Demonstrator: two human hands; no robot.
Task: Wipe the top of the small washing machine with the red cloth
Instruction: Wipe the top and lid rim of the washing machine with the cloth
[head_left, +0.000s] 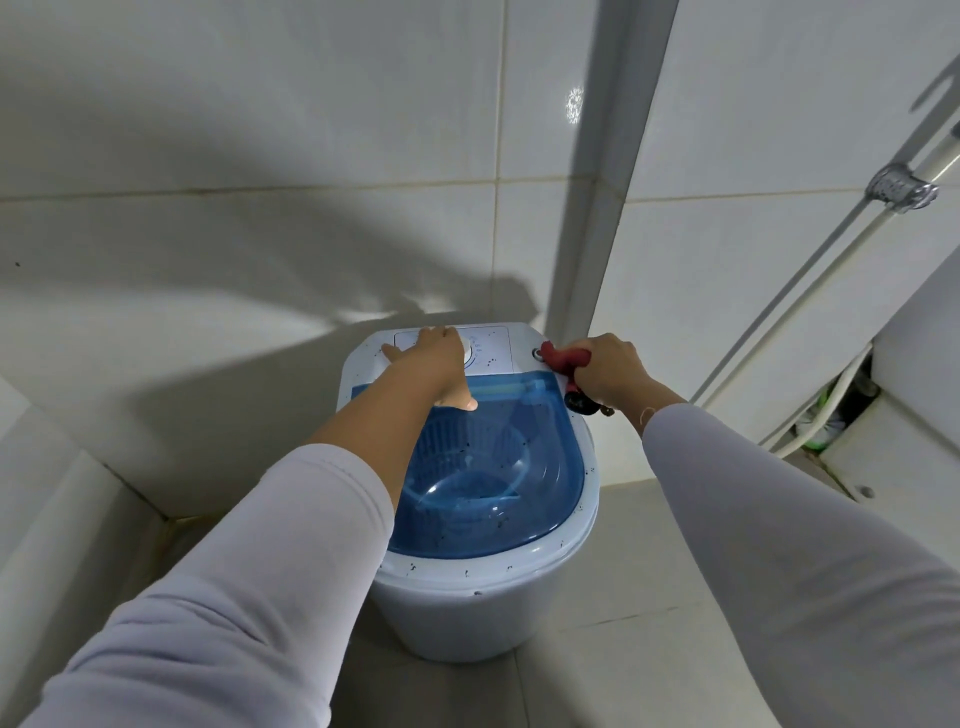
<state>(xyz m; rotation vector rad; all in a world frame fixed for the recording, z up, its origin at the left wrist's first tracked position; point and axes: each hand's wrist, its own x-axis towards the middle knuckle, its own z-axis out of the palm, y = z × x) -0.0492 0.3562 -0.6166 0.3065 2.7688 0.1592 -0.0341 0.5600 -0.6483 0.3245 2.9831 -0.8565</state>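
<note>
1. Leftmost, a pale sleeve (249, 561) runs up from the lower left corner and ends partway along the forearm, which reaches over the washer's lid.
2. At the end of that arm, the left hand (434, 358) lies flat on the white control panel (491, 345) at the back of the small washing machine (467, 608). Its fingers are spread and extended, gripping nothing; the thumb (460, 401) hangs down over the rear edge of the lid. The hand covers most of a round dial (470, 356), of which only the right edge shows.
3. Below the panel, the translucent blue lid (498, 467) is closed, and a ribbed basket shows through it. Dark specks dot the lid and the pale rim (467, 569) around it.
4. The washer stands on a tiled floor (623, 623) in a corner of white tiled walls (260, 130).
5. At the washer's back right corner, the red cloth (563, 358) is bunched up in the right hand (613, 371). The fingers are curled tight around it. One end sticks out to the left of the fingers, beside a small round fitting (537, 354) on the top; another end hangs below the fist against the right edge of the lid. Whether the cloth presses on the surface cannot be told.
6. Farther right, a white hose (810, 291) with a chrome clip (901, 189) slants down the wall.
</note>
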